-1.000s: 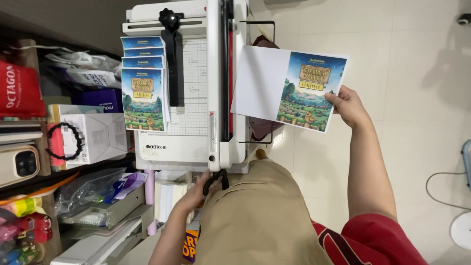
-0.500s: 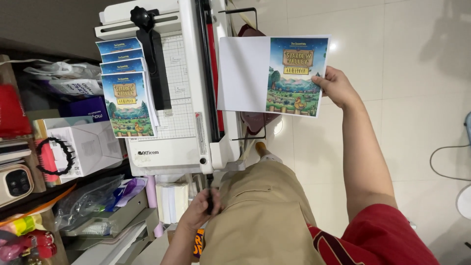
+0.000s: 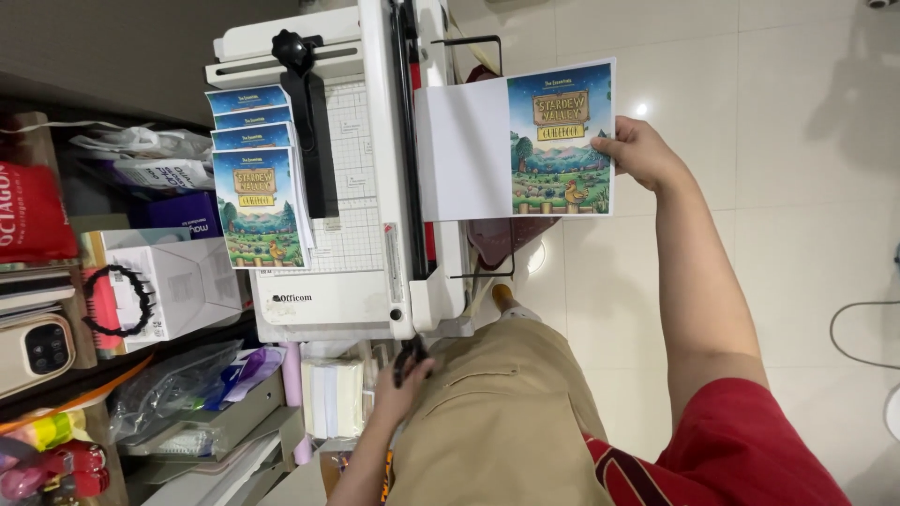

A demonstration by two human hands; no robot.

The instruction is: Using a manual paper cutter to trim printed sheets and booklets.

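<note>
One sheet (image 3: 516, 141) juts right from the cutter (image 3: 375, 187); my right hand (image 3: 642, 150) pinches its edge, my left hand (image 3: 398, 389) wraps the handle (image 3: 410, 356).

A stack of printed cards (image 3: 258, 178) lies on the left part of the paper cutter (image 3: 352, 187) bed; right of its blade arm, the right hand (image 3: 642, 155) holds a printed sheet (image 3: 516, 141); the left hand (image 3: 403, 389) grips the handle (image 3: 410, 354) at the near end.

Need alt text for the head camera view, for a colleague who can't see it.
The person's right hand holds a printed sheet, half blank and half colourful cover art, against a white paper cutter; the left hand grips its black lever handle. Matching trimmed prints lie stacked on the cutter bed.
</note>
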